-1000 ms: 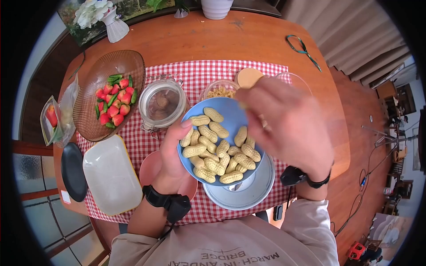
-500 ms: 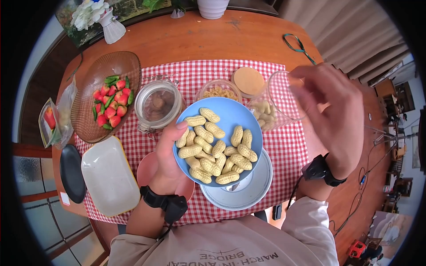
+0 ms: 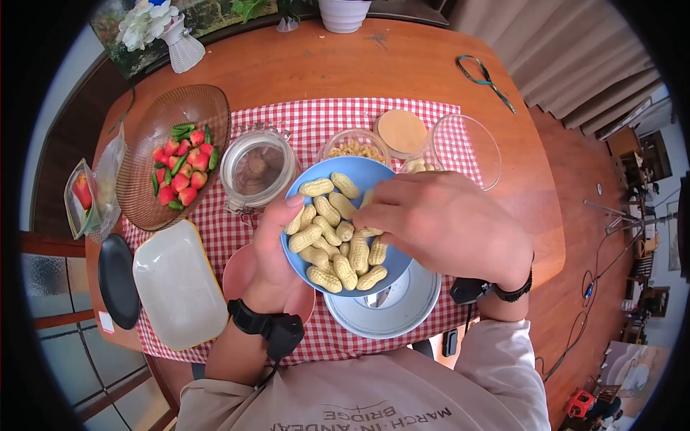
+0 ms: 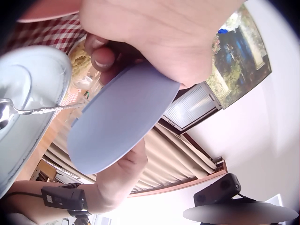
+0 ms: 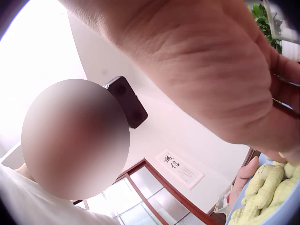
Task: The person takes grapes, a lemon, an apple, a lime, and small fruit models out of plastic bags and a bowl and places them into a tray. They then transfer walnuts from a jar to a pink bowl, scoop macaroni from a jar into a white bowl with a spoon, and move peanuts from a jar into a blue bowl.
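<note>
My left hand (image 3: 267,248) grips a light blue bowl (image 3: 394,264) by its left side, thumb over the rim. The bowl holds many pale, ridged peanuts in their shells (image 3: 327,233). From the right my right hand (image 3: 445,219) reaches over the bowl, its bent fingers among the peanuts, pinching one at the fingertips; part of the heap is hidden beneath. In the left wrist view the bowl's smooth underside (image 4: 122,119) faces me. Beyond the bowl stands a clear glass jar (image 3: 434,136) with peanuts inside. The right wrist view shows peanuts (image 5: 267,187) below the palm.
A white bowl (image 3: 424,302) with a spoon (image 4: 47,108) sits under the blue one, beside a pink bowl (image 3: 237,269). Behind are a clip-top jar (image 3: 230,169), a small tub (image 3: 356,136) and a wooden lid (image 3: 402,131). A fruit basket (image 3: 147,115) and rectangular dish (image 3: 180,287) stand left.
My right hand went from the bowl to the glass jar on the right, then came back into the bowl. Several peanuts shifted. My left hand kept holding the bowl.
</note>
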Demonstrator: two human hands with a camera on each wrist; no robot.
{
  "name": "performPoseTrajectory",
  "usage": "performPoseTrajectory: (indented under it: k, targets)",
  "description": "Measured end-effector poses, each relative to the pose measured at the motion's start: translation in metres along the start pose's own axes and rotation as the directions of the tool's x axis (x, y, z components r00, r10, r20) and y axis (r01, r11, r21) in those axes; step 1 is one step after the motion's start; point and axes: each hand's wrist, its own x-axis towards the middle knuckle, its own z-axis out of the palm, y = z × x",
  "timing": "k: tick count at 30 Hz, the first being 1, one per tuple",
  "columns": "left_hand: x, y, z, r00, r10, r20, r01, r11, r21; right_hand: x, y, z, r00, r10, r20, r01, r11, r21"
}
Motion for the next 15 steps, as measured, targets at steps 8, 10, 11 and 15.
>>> performPoseTrajectory:
  k: [8,10,11,15]
  targets:
    - [0.002,-0.001,0.006,0.998,-0.027,0.058,0.031,0.997,-0.07,-0.016,0.002,-0.034,0.864,0.163,-0.476,-0.097,0.982,0.159]
    - [0.001,-0.001,0.009,0.998,-0.031,0.048,0.035,0.996,-0.087,-0.024,0.0,-0.049,0.832,0.218,-0.51,-0.208,0.975,0.076]
    - [0.001,-0.001,0.01,0.999,-0.035,0.038,0.039,0.994,-0.101,-0.027,0.0,-0.053,0.792,0.264,-0.55,-0.318,0.948,-0.004]
    - [0.001,0.0,0.01,0.998,-0.039,0.044,0.043,0.995,-0.09,-0.029,0.014,-0.053,0.668,0.21,-0.714,-0.401,0.91,-0.108]
